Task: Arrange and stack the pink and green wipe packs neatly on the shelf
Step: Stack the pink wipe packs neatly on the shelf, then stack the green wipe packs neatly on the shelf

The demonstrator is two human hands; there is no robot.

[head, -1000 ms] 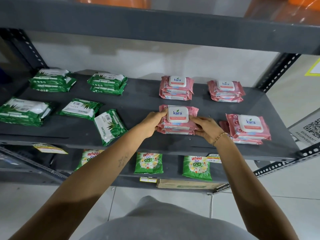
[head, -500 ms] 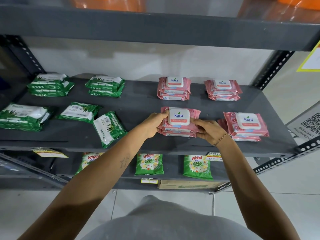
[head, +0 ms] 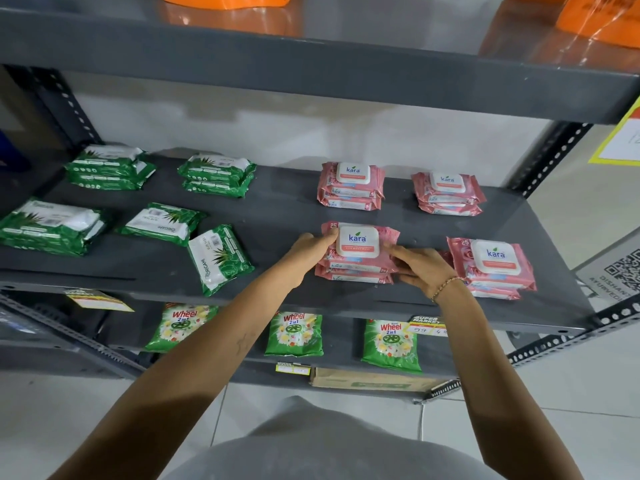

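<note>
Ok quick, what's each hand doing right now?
Left hand: closed on the left side of the front pink stack.
Right hand: closed on the same stack's right side.

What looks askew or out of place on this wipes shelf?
One green pack near the front edge lies turned at an angle, apart from the squared green stacks. The single green pack behind it is also slightly skewed. Pink stacks look tidy.
</note>
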